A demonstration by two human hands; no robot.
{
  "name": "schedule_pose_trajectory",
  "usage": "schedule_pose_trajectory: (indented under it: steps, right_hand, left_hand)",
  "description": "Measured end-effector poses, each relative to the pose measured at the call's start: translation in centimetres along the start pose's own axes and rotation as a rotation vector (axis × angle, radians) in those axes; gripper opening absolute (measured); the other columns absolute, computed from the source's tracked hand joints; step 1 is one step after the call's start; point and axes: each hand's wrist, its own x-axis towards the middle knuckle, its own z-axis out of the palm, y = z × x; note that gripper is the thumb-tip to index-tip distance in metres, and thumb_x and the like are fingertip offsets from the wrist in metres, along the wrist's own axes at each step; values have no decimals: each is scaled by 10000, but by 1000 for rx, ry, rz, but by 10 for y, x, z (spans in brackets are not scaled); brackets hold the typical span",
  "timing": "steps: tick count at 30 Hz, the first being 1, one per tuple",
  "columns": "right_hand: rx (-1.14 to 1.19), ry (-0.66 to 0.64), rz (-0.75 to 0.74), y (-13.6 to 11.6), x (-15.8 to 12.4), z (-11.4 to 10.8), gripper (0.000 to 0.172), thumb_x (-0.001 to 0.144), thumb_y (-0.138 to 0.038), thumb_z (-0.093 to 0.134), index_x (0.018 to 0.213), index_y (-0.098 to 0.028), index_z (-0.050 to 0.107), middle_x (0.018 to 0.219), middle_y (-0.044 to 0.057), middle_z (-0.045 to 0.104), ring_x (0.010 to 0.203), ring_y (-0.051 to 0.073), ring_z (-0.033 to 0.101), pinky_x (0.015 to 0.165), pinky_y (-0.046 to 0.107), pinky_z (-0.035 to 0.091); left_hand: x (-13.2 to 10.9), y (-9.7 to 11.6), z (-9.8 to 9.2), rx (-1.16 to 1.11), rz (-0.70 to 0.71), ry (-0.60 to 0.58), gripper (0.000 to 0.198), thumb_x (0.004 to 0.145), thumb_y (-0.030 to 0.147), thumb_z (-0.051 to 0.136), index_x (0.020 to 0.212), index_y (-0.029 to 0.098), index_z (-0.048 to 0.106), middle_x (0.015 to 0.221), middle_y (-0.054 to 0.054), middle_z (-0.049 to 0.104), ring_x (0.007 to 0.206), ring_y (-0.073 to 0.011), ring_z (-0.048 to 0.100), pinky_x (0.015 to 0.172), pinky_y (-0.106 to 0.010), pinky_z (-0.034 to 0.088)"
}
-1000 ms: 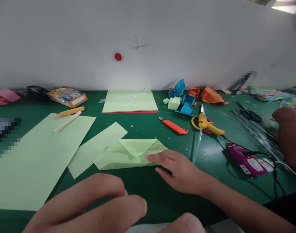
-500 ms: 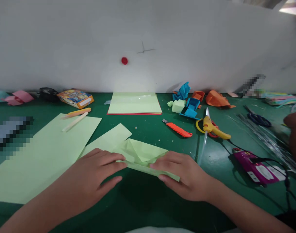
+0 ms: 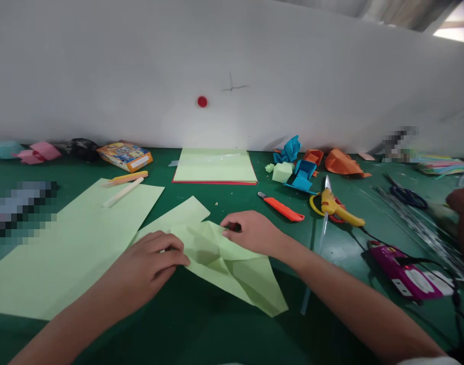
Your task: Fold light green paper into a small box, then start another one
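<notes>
A creased sheet of light green paper [image 3: 232, 276] lies partly unfolded in front of me, with fold lines crossing its middle. My left hand [image 3: 153, 258] has its fingers curled and closed on the paper's left corner. At the far edge of the same sheet, my right hand [image 3: 254, 233] pinches the paper between thumb and forefinger. Another light green piece [image 3: 178, 213] sits partly under the creased sheet, beyond my left hand. A large flat green sheet [image 3: 79, 238] spreads to the left, partly covered by my left forearm.
An orange cutter [image 3: 283, 208] and a yellow glue gun [image 3: 340, 209] lie to the right, near a purple power strip [image 3: 406, 271] with cables. A paper stack [image 3: 216, 165], a small box [image 3: 125, 155] and folded blue paper [image 3: 302, 175] line the wall. Another person's hand [image 3: 462, 205] shows far right.
The rolled near edge of the creased paper has opened out flat towards me. My right hand has moved from that edge to the far edge; my left hand has shifted slightly left.
</notes>
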Motion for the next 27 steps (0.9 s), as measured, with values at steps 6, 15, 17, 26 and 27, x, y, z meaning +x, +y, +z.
schedule_pose_trajectory:
  steps: [6,15,17,26,27]
  right_hand:
    - [382,258,35,16,-22,-5,160,892,-357,652,877,-203,691,764,-7,687,650,145,589,589,271,449]
    - [498,522,19,34,-48,12,285,913,-377,637,1113,-204,745,788,20,659,659,164,567,594,291,493]
    - [517,548,-2,37,-48,13,271,922,-367,637,1106,-212,761,851,41,698,696,174,602,622,300,513]
    - [413,571,-118,38,-48,5,153,945,-306,611,979,-235,743,1023,77,695,875,213,656,704,325,542]
    - [414,565,-104,37,-48,5,154,945,-309,606,989,-231,732,1009,73,698,861,210,654,712,328,543]
  left_hand:
    - [11,-13,1,-114,-247,196,271,981,374,510,917,277,755,1220,-54,656,951,-197,687,743,-281,572]
    - [90,4,23,-817,-617,215,702,784,457,783,1381,236,486,1380,-159,642,1176,-309,672,955,-469,563]
    - [109,4,26,-893,-596,136,727,733,407,820,1374,208,542,1228,-145,734,1107,-319,715,932,-461,577]
    - [144,11,18,-1015,-563,22,685,658,305,851,1290,172,625,1035,-105,793,947,-306,761,861,-443,589]
    - [144,14,15,-1009,-562,11,647,656,292,850,1257,172,642,1038,-104,793,957,-302,758,864,-436,585]
